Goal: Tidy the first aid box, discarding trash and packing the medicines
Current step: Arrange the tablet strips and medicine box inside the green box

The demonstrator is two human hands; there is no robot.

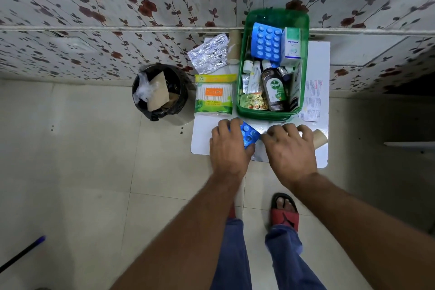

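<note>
A green first aid box [242, 92] stands on a small white table [202, 134] against the wall. It holds a blue blister strip [267, 43], an Optibox carton [292, 46], a Dettol bottle [274, 90] and other medicines. My left hand [229, 146] grips a second blue blister strip [249, 134] at the table's front edge. My right hand [288, 148] lies flat just right of it, fingers spread over the table, its fingertips beside a cardboard tube [320, 140]. Whether the right hand holds anything underneath is hidden.
A black bin [161, 92] with paper and plastic stands on the floor left of the table. A Tulips cotton-bud pack [214, 95], a silver foil strip [209, 54], another cardboard tube [234, 47] and a printed leaflet [314, 99] lie on the table.
</note>
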